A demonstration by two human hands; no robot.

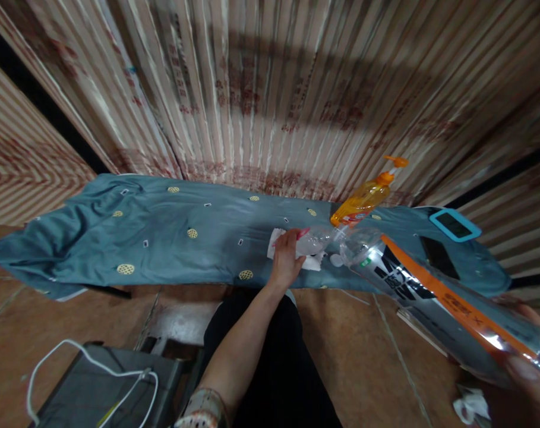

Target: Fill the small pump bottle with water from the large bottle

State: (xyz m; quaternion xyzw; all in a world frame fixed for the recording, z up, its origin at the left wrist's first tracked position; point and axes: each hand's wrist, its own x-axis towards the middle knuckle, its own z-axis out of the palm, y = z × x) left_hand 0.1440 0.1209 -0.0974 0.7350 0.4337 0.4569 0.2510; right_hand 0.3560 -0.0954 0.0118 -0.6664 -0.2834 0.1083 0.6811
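My left hand (287,255) is closed around a small clear plastic bottle (318,239) with a bit of pink by the fingers. The bottle lies tilted over a white tissue (313,262), its narrow end toward the right. At the right edge, my right hand (530,368) grips a large clear plastic bottle (412,282) with a silver and orange label, tipped so its neck points left and up. The two necks come together, though whether they touch is hard to tell. Beside them lies a round white cap (336,260).
An orange pump bottle (361,202) stands behind the necks on the green cloth-covered table (220,238). Farther right are a blue-framed device (455,225) and a dark phone (439,257). A grey box (104,380) with a white cable is at lower left; crumpled tissue (471,407) lies lower right.
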